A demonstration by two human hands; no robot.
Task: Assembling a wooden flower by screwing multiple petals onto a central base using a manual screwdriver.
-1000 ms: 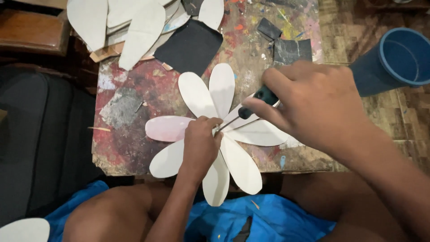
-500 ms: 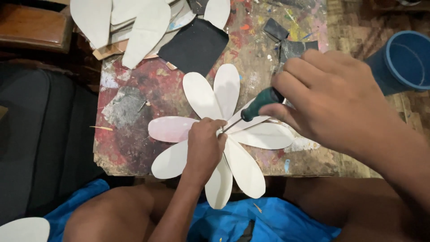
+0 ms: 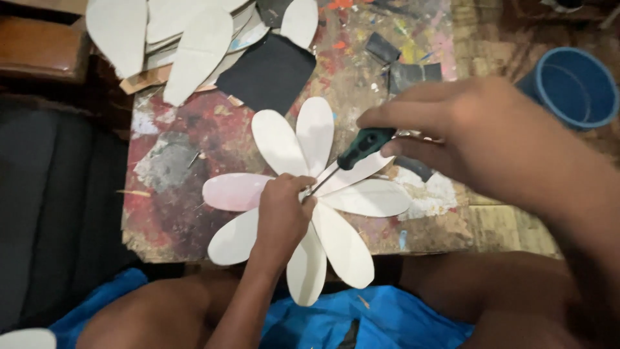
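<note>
Paint-stained and scuffed, the low wooden board (image 3: 187,148) serves as the workbench, and a white petal flower (image 3: 310,194) lies near its front edge, some petals hanging over toward the blue cloth (image 3: 361,320). Left of the flower sits a dark cushion (image 3: 58,213); behind the flower lie loose cut petals (image 3: 194,55) and a black sheet (image 3: 268,71). The left hand (image 3: 281,216) presses flat on the flower's centre, fingers curled over the hub, pinning the petals. Right of it, the right hand (image 3: 478,139) grips a green-handled screwdriver (image 3: 352,161), its shaft angled down to the centre; the tip seems to meet the hub, though the fingers hide it. I'd say steady downward pressure and firmly held petals matter most. Far right of the flower stands a blue bucket (image 3: 575,87).
</note>
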